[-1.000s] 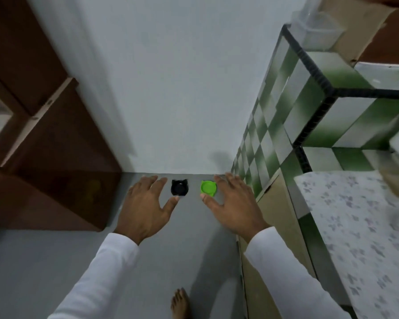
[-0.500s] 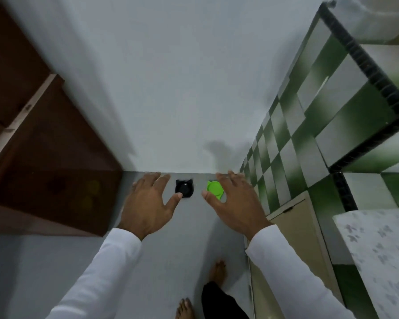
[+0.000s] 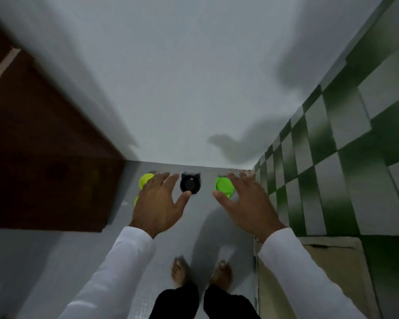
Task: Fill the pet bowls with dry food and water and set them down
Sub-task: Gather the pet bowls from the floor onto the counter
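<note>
Two bare feet (image 3: 200,271) stand on the grey floor (image 3: 101,261). Above it both white-sleeved arms reach out: the left hand (image 3: 159,203) and right hand (image 3: 249,203) are spread wide, fingers straight, holding nothing. Past them, at the foot of the white wall (image 3: 182,88), lie a yellow-green bowl (image 3: 145,179), a black bowl (image 3: 190,183) with cat ears and a green bowl (image 3: 224,186).

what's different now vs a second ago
The view has tipped down: both bare feet now show, and a yellow-green bowl has appeared behind the left hand. The hands have spread wider apart, the right hand nearer the green bowl. The black bowl stays on the floor; both hands are still open, holding nothing.
</note>
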Motion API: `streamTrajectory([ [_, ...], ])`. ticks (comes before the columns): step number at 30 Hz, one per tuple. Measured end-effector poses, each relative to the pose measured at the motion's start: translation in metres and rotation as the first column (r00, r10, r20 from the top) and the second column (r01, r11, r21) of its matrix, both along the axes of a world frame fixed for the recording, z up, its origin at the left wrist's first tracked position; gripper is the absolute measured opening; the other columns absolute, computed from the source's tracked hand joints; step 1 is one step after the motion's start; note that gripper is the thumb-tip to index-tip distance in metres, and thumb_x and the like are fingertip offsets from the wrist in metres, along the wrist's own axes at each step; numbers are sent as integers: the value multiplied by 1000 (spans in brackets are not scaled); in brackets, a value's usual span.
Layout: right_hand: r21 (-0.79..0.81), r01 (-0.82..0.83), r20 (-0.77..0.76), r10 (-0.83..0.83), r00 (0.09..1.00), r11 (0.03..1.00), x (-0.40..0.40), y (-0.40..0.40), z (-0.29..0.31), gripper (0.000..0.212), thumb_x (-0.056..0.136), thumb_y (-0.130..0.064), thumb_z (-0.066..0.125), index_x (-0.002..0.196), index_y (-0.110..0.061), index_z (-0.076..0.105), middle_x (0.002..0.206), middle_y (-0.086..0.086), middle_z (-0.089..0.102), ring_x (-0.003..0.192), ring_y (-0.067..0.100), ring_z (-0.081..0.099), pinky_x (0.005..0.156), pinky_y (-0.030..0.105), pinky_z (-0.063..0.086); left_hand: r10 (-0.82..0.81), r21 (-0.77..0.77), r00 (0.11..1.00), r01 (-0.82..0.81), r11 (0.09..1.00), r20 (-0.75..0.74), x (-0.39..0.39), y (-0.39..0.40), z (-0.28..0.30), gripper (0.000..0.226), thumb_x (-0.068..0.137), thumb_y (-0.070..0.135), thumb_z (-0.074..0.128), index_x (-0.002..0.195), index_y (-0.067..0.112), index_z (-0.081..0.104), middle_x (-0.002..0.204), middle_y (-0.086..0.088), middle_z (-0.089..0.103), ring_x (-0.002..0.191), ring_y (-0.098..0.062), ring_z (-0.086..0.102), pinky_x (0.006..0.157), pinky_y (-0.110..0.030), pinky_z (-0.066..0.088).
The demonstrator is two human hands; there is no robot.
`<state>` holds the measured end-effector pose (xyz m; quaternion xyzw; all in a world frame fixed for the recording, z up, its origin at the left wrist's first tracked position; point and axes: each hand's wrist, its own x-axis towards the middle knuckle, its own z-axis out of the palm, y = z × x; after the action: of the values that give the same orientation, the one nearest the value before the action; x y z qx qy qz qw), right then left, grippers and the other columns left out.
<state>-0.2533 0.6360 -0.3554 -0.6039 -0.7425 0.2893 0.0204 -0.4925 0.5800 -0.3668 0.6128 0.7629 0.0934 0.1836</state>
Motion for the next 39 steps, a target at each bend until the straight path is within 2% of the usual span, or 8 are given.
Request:
streamTrajectory([
  [5,-30,43,-24,-44,999,999,-12,33,-61,86,87,-83,35,156,-33,31,165,3,26,153,24,20,122,50,23,-10,-21,1000,10,1000,-13,-6,35,-60,77,89,71,39,145,21,56,147,-8,57,137,-32,48,114,-44,40],
  [9,-54,65,-43,-67,997,996,-17,56,-114,83,89,-80,39,157,-33,29,166,3,25,153,24,19,123,48,22,-10,-34,1000,10,999,-2,-9,57,-113,81,88,73,35,143,19,58,143,-10,59,134,-31,50,111,-43,42],
  [19,-98,94,-77,-102,992,991,-21,101,-260,79,93,-72,45,158,-31,27,166,0,24,153,22,19,123,44,24,115,-76,981,-104,992,156,-14,110,-267,81,87,70,44,145,15,56,143,-12,57,134,-31,51,111,-42,44],
  [26,-154,199,-92,-215,972,968,-26,119,-381,82,91,-73,48,158,-32,25,164,1,30,148,25,30,118,47,33,192,-115,967,-175,978,165,-20,132,-395,64,95,54,62,143,12,56,141,-14,57,131,-32,51,108,-42,44],
  [32,-192,264,-100,-287,953,945,-31,130,-472,83,90,-68,56,158,-27,30,163,6,32,147,28,32,118,41,31,249,-155,958,-226,962,145,-19,143,-485,65,97,51,63,147,11,52,144,-15,53,132,-33,51,106,-41,43],
  [39,-246,398,-100,-432,897,884,-35,138,-553,85,94,-60,58,159,-15,27,157,17,37,142,34,38,113,37,35,353,-182,918,-322,929,180,-22,152,-561,62,98,48,64,145,9,53,140,-18,56,126,-35,55,101,-41,45],
])
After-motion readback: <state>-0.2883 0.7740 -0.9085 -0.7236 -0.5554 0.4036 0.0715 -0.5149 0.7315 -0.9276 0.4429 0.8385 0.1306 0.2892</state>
